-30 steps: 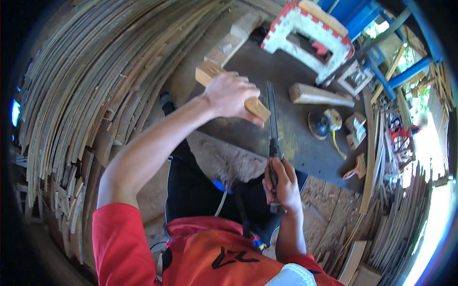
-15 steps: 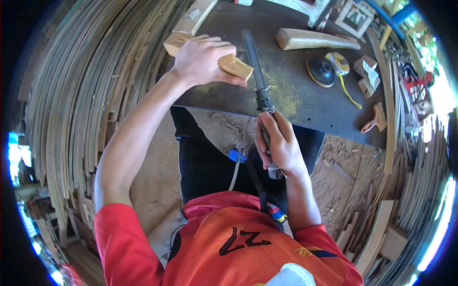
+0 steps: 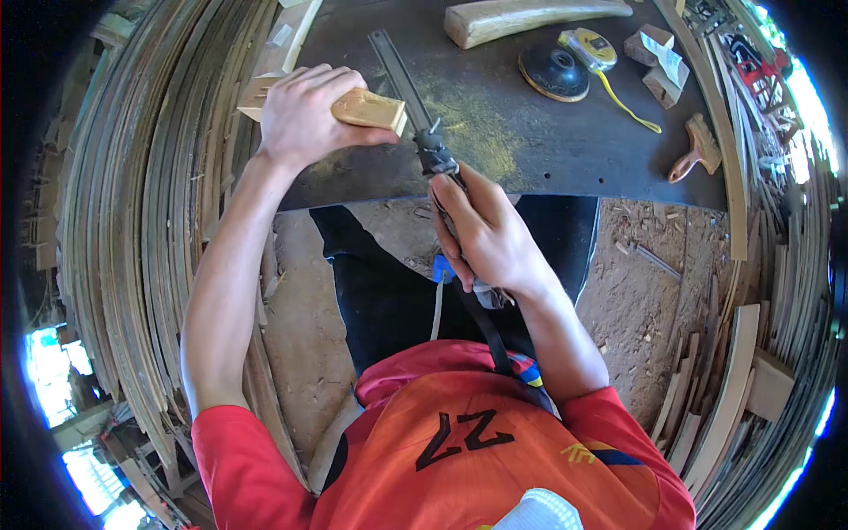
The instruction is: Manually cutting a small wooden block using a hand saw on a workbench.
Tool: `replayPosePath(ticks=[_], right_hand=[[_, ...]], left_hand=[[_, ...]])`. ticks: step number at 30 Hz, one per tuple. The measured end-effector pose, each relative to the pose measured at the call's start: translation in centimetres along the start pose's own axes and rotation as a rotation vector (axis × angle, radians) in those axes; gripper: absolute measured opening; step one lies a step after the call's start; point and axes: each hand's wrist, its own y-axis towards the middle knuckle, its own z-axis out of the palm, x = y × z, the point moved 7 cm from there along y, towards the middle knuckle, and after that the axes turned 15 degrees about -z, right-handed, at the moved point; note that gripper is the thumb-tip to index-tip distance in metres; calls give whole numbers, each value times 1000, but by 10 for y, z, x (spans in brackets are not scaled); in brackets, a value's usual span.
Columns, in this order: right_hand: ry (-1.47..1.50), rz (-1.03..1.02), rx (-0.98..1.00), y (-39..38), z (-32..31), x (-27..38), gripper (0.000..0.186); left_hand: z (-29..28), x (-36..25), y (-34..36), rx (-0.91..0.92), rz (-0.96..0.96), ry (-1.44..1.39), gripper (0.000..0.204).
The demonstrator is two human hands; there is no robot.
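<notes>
My left hand (image 3: pixel 305 115) is closed over a shaped piece of wood (image 3: pixel 371 109), whose pale cut end sticks out beside the thumb. It is held over the left part of the dark table (image 3: pixel 530 150). My right hand (image 3: pixel 486 230) grips the dark, wrapped handle of a long, flat metal blade (image 3: pixel 402 79); I cannot tell if it is a file or a saw. The blade slants up and to the left, just right of the wood's end. Whether the two touch is unclear. Yellowish dust (image 3: pixel 481 137) lies on the table beside the blade.
On the table are a wooden club-like piece (image 3: pixel 530 19), a black round disc (image 3: pixel 554 74), a yellow tape measure (image 3: pixel 590 49) with its tape out, wooden blocks (image 3: pixel 662 66) and a brush (image 3: pixel 698 150). Stacked wood strips (image 3: pixel 141 221) stand close on the left.
Both hands, with the wood and the blade, appear further left in the view, which has itself shifted. The blade now leans more to the left. Both hands keep their grip.
</notes>
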Motion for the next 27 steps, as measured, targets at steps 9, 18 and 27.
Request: replayPosePath(ticks=[9,18,27], right_hand=[[6,54,-7,-9,-7,-3,29],[-15,77,-25,-39,-3,1,26],[-16,77,-55,-43,2,-3,27]], left_hand=[[0,-9,-6,28,-6,-8,73],[-5,-16,-10,51,-19,23,73],[-2,-16,-14,29,-8,90,74]])
